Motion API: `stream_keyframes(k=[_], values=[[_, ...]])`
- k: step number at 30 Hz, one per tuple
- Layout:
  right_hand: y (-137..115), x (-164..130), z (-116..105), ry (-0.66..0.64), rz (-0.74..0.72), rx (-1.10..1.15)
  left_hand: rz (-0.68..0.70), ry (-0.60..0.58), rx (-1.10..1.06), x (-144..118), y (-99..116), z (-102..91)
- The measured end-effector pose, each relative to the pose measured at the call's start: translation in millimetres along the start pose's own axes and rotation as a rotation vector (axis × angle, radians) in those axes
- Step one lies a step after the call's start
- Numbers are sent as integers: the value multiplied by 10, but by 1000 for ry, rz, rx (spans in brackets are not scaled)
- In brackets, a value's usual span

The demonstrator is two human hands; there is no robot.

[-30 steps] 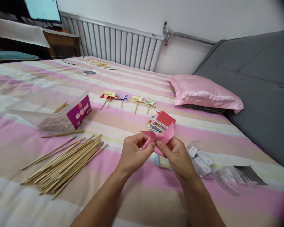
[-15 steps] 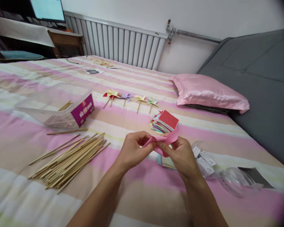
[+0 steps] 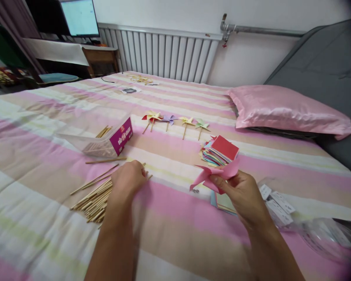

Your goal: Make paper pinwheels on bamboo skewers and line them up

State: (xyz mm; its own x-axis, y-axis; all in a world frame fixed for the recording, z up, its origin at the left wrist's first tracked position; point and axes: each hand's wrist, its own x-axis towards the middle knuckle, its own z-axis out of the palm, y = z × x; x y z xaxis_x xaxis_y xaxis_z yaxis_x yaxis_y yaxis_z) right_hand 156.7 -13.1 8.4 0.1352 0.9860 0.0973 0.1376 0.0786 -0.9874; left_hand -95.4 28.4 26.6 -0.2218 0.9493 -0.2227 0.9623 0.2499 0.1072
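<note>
My right hand (image 3: pixel 242 191) pinches a folded pink paper pinwheel (image 3: pixel 215 174) at its centre, held a little above the striped bedspread (image 3: pixel 175 218). My left hand (image 3: pixel 128 177) rests palm down on the near end of a pile of thin bamboo sticks (image 3: pixel 93 197), fingers curled over them; whether it grips one is hidden. Just beyond the pinwheel lies a stack of coloured paper squares (image 3: pixel 220 150) with a red sheet on top. A small metal pin (image 3: pixel 195 191) lies on the bed below the pinwheel.
Several finished pinwheels on sticks (image 3: pixel 175 121) lie in a row further back. A clear plastic box (image 3: pixel 102 138) with a purple label holds more sticks. A pink pillow (image 3: pixel 286 111), clear packaging (image 3: pixel 318 230) with white tags, a radiator (image 3: pixel 163 52) and a grey headboard (image 3: pixel 324 66) surround the area.
My left hand let go of the pink pinwheel and moved left onto the stick pile. My right hand alone now holds the pinwheel. The camera view swung left.
</note>
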Motion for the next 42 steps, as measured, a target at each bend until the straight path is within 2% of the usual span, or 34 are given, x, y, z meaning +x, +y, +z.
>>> stream_keyframes(k=[5,11,14,17,21,25,27,32,37,42], values=[[-1,4,-9,-7,-11,-7,-17,-126,9,58,19,47],[-26,4,-21,-5,-11,-10,-7,-92,-10,48,39,43],[-35,-4,-40,-18,-20,-6,62,-42,-88,-4,58,-2],[-59,-16,-68,-53,-21,10,206,86,-318,-100,105,-77],[-123,-29,-104,-119,-46,32,341,269,-767,-221,231,-136],[-155,-36,-135,-163,-112,69,381,335,-1187,-195,454,5],[-158,-36,-151,-206,-133,62,423,295,-1263,-130,577,143],[-157,-21,-174,-281,-153,58,481,32,-1248,5,740,402],[-151,9,-180,-265,-178,36,543,-45,-1178,33,705,425],[-177,13,-190,-292,-246,18,636,-224,-1068,46,659,425]])
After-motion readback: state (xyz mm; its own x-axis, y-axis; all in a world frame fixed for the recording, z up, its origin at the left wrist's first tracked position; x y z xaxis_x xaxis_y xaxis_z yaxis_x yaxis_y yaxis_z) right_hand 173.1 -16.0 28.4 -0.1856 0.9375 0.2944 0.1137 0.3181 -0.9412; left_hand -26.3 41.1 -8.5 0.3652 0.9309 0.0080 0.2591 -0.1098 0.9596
